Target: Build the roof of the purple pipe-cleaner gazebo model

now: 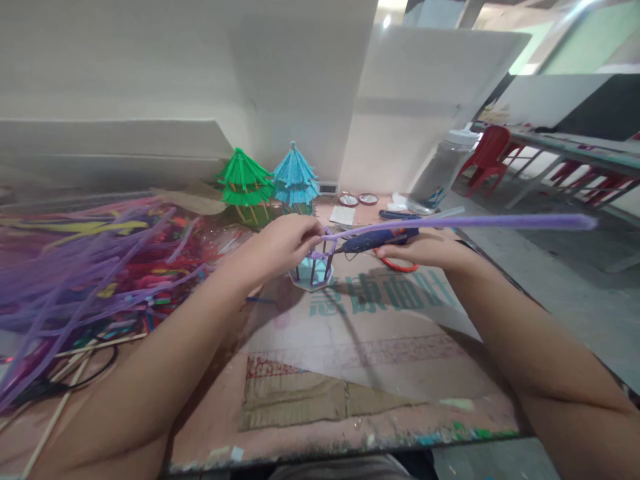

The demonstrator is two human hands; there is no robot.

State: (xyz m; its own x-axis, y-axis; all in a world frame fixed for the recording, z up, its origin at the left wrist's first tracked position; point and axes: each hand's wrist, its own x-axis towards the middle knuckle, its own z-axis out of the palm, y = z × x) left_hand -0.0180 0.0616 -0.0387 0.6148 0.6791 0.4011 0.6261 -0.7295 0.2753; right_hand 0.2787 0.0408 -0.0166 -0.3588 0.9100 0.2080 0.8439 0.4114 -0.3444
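A: What are the hands doing?

B: The left hand [287, 241] pinches a purple pipe cleaner [475, 223] at the top of a small post frame [313, 272]. The right hand [425, 248] grips a blue hot glue gun [371, 241], nozzle close to that rim. I can't tell whether a finger presses the trigger.

A: How would you do this well?

B: I'd judge it a gluing step: a small dab, fingertips clear of the hot tip, pressing the fuzzy stem until the glue grabs. The frame's slim posts probably lean easily, so press lightly.

A: And the long free end?

B: It sticks out rightward above the gun; I'd guide it clear of the nozzle.

A: Anything around them to mind?

B: An orange-red loop handle [403, 265] lies just below the right hand. Behind the frame stand a green-roofed model [246, 179] and a blue-roofed model [295, 175]; avoid knocking them. A pipe-cleaner pile [110, 267] spreads to the left.
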